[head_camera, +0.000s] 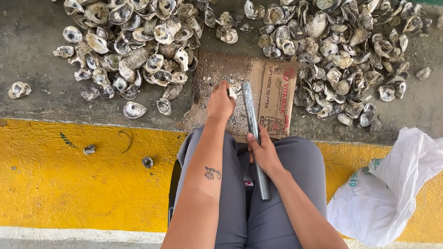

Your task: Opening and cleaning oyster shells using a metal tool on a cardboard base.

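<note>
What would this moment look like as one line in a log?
left hand: on cardboard, maybe holding shell | right hand: grips metal rod | oyster shell piles either side | white sack at right

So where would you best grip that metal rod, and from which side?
Around the near half of the metal rod, about where the right hand wraps it now, coming from the right side. The rod is long, thin and points away from the person, so a full wrap near that end likely gives the most leverage and leaves the far tip free over the cardboard.

Cardboard lies between two shell piles.
</note>
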